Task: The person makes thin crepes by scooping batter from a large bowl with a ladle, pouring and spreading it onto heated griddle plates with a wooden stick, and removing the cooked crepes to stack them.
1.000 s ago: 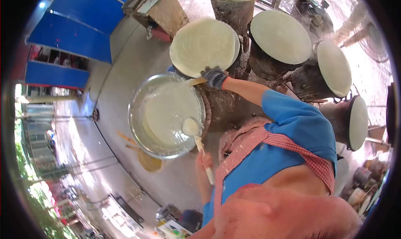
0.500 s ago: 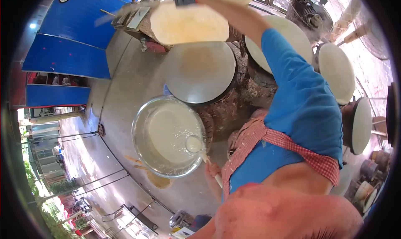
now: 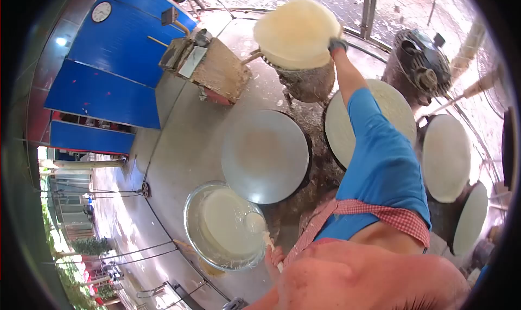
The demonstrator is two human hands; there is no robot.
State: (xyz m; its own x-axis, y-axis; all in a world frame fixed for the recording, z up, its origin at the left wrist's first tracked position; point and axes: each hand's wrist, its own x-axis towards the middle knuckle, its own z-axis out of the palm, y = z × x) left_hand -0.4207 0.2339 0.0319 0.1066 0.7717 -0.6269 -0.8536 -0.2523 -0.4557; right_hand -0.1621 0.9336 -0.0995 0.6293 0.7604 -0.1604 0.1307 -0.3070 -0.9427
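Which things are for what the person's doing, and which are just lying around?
Likely part of the job:
ladle, in the bare left hand
shiny basin
pale batter
round pale sheet, gloved right hand at its edge
grey griddle

Seemingly just around:
wall clock
boxy brown stand
blue panels

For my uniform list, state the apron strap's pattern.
The apron strap is red-and-white checked, clearest in the head view.

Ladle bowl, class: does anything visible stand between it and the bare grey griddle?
Yes: the rim of the metal basin runs between the ladle bowl and the griddle; nothing else visible does.
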